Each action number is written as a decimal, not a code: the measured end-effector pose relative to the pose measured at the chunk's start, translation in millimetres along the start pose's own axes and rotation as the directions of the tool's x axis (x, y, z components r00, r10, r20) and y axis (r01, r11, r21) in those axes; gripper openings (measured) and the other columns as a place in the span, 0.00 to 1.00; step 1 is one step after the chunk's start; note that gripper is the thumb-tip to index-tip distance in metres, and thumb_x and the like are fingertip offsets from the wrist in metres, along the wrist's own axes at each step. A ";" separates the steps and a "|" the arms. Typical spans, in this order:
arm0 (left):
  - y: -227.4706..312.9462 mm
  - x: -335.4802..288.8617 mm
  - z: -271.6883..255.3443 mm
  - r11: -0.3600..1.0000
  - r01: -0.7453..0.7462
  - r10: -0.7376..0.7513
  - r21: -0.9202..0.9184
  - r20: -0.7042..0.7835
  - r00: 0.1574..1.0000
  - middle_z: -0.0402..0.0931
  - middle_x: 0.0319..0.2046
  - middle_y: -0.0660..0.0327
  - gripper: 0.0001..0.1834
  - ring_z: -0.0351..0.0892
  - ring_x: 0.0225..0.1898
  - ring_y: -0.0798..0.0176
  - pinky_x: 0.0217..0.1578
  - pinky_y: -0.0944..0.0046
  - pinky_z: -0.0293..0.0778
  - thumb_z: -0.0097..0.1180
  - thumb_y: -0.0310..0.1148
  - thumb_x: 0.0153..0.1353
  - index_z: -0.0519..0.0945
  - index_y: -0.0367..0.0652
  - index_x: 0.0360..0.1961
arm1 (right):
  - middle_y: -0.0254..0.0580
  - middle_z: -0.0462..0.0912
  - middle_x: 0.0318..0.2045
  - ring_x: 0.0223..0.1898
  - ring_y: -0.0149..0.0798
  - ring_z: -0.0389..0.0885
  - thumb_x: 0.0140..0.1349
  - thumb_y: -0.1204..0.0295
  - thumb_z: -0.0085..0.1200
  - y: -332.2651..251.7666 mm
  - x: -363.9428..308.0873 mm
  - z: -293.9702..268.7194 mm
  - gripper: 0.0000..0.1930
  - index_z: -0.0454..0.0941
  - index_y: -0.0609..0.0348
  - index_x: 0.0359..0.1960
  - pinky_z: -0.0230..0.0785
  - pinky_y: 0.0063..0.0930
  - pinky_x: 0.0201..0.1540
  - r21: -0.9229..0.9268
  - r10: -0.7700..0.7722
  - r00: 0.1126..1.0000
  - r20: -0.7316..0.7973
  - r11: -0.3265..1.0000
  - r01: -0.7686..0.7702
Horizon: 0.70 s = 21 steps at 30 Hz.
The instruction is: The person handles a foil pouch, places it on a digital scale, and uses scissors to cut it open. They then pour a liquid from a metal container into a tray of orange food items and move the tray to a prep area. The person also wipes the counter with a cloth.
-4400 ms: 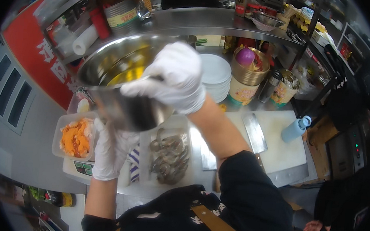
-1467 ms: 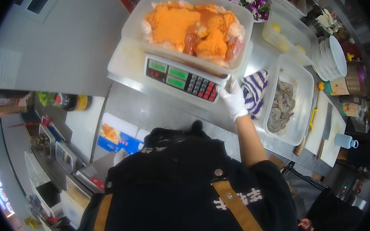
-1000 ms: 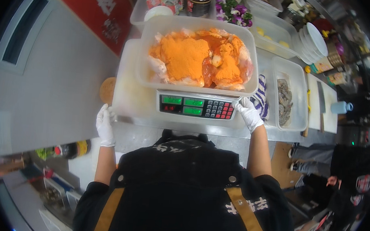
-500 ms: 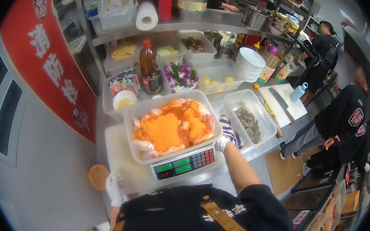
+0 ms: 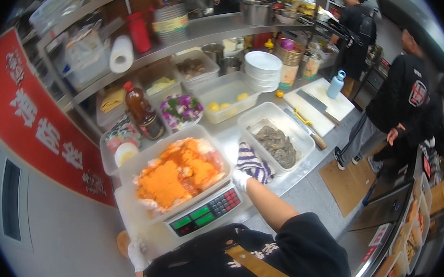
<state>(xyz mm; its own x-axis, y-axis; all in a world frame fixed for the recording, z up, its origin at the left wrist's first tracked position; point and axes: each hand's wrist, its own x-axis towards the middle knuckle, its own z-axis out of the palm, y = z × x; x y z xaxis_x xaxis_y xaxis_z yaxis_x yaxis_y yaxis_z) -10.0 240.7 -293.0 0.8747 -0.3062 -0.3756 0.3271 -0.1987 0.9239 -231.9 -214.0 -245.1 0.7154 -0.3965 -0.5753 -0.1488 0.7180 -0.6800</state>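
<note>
My right hand (image 5: 241,180), in a white glove, is at the right side of a clear plastic tub, beside the scale's corner; its fingers are mostly hidden. The tub (image 5: 218,184) sits on a digital scale (image 5: 206,211) with lit green displays. In it lie pale raw meat pieces (image 5: 211,156) under a heap of orange powder (image 5: 163,181) and some reddish-brown liquid. My gloved left hand (image 5: 138,254) rests by the near left edge of a white cutting board (image 5: 157,244), holding nothing I can see, its fingers loosely apart. Partly behind it shows a round wooden piece (image 5: 124,243).
A striped cloth (image 5: 254,163) lies right of the tub, then a bin of grey shrimp (image 5: 277,146). Beyond are a cleaver (image 5: 312,101), a knife (image 5: 317,140) and stacked white bowls (image 5: 263,71). A brown sauce bottle (image 5: 142,111) stands behind the tub. Co-workers (image 5: 403,93) stand at right.
The view has swung to the right, so the tub, scale and bench appear farther left and tilted. Both hands keep about the same places beside the tub and board.
</note>
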 end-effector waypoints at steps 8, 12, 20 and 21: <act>79.7 -23.2 19.8 0.957 -0.070 0.097 -0.282 0.083 0.992 0.74 0.52 0.54 0.23 0.72 0.52 0.58 0.54 0.57 0.68 0.48 0.45 0.69 0.72 0.40 0.57 | 0.39 0.84 0.45 0.40 0.35 0.84 0.70 0.62 0.48 -0.7 -9.3 2.5 0.16 0.77 0.57 0.53 0.80 0.29 0.42 0.063 0.014 1.000 0.010 0.998 -0.014; 126.6 -36.0 38.3 0.965 -0.081 0.118 -0.249 0.139 0.983 0.70 0.58 0.52 0.27 0.66 0.58 0.55 0.62 0.54 0.58 0.48 0.49 0.69 0.68 0.44 0.63 | 0.41 0.83 0.47 0.42 0.34 0.83 0.70 0.57 0.48 -8.7 -20.2 8.5 0.20 0.75 0.58 0.56 0.79 0.26 0.43 0.062 0.027 1.000 -0.002 0.998 -0.026; 204.3 -66.2 99.4 0.964 -0.044 0.140 -0.261 0.362 0.921 0.61 0.66 0.47 0.40 0.60 0.68 0.52 0.67 0.55 0.54 0.36 0.59 0.71 0.56 0.36 0.70 | 0.42 0.78 0.49 0.49 0.34 0.72 0.69 0.63 0.40 -13.3 -25.7 -1.6 0.22 0.71 0.64 0.58 0.66 0.30 0.53 -0.380 -0.223 0.975 -0.017 0.903 0.200; 209.9 -68.1 103.7 0.965 -0.063 0.169 -0.253 0.425 0.889 0.62 0.66 0.50 0.40 0.61 0.67 0.55 0.66 0.56 0.56 0.36 0.59 0.71 0.56 0.37 0.70 | 0.33 0.79 0.40 0.40 0.31 0.73 0.68 0.63 0.48 -14.1 -22.9 -3.9 0.16 0.77 0.59 0.50 0.67 0.24 0.44 -0.294 -0.127 0.991 -0.044 0.949 0.109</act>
<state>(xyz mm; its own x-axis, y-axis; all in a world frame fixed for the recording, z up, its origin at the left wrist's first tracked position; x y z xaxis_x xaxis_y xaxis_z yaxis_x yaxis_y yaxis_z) -37.9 123.4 -81.1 0.6817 -0.7013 -0.2087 0.3511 0.0633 0.9342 -248.9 -217.2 -224.1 0.6978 -0.5095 -0.5035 -0.2644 0.4700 -0.8421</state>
